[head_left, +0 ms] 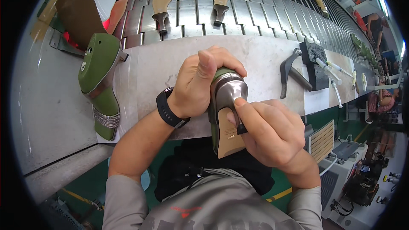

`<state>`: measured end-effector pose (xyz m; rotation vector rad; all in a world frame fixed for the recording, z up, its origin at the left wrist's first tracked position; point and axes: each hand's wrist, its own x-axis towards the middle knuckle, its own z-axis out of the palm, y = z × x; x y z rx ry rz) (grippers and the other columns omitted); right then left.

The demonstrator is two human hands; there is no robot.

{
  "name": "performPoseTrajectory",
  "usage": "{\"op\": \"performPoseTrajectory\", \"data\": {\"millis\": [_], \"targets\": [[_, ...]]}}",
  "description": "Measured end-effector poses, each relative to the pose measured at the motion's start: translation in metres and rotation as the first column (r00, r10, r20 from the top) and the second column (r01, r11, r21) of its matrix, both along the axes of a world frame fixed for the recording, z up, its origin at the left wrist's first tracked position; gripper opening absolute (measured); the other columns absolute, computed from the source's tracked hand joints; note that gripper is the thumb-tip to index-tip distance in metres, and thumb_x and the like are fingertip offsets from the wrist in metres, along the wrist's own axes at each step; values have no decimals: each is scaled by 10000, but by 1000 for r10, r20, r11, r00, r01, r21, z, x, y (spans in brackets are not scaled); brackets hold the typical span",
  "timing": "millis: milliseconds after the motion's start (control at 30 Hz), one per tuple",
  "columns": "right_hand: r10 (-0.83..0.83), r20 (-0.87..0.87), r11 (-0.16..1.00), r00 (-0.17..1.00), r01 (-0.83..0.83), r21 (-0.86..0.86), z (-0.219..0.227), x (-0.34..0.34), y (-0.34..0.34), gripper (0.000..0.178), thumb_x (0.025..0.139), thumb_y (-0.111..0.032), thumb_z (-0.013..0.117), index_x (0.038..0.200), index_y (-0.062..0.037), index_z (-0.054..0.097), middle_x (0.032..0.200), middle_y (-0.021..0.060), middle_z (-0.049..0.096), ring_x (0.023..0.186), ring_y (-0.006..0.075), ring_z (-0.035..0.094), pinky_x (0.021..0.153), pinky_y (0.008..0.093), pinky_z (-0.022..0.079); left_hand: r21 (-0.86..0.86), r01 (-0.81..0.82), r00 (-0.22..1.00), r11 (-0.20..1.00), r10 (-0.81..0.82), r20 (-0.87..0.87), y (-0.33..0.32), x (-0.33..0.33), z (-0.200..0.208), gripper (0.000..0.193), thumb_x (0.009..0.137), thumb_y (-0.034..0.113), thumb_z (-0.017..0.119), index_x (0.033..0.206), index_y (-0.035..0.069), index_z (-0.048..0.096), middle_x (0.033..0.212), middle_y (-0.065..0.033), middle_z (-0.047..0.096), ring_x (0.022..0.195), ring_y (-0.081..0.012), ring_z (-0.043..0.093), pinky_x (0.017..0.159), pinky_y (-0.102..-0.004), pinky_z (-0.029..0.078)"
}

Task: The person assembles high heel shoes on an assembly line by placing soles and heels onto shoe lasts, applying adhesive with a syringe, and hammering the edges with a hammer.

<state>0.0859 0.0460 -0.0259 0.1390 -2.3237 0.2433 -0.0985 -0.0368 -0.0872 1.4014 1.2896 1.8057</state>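
Over the near edge of the bench, a green heeled sandal [226, 142] is held with its tan sole facing up and its shiny metallic brown heel toward the far side. My left hand [197, 81] wraps the back of the sandal, thumb raised, with a black watch on the wrist. My right hand [272, 130] pinches the heel [230, 91], its index fingertip on the heel's metallic surface. Part of the heel is hidden by my right fingers. To the left lies another green heeled sandal [100, 72] on a last, with a sparkling strap.
A hammer [289, 66] lies right of my hands beside a black block [314, 59] with several syringes [334, 72]. Beyond the bench [162, 66], a slatted metal conveyor [187, 17] carries tan soles with heels [163, 0]. A machine [341, 162] stands at the lower right.
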Motion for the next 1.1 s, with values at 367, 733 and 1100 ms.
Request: {"op": "performPoseTrajectory", "data": {"millis": [367,733,1100], "targets": [[43,-50,999,998,-43,14,-14,-7,5,370,728,-14,842,1070,93,745,841,85,625,604,176,600,510,297,495,-57,-1,989,998,-7,-149,-4,-5,8,1040,1092,734,54,988,-21,762,1002,-143,710,956,-234,665,912,-360,514],[-18,-58,996,998,13,-86,-20,-43,50,309,753,-38,880,1035,-24,755,855,78,723,661,246,648,585,340,500,-239,5,1000,971,0,22,25,-26,19,346,1081,269,612,998,-34,758,888,-28,742,795,-51,629,715,-236,508],[182,439,358,880,356,-863,-27,-20,57,281,958,-255,835,982,15,760,765,-50,663,661,15,523,567,231,416,-134,-46,999,990,45,-7,45,-21,-6,503,1166,406,509,1052,-10,768,926,-30,719,831,-74,626,771,-233,515]]}}
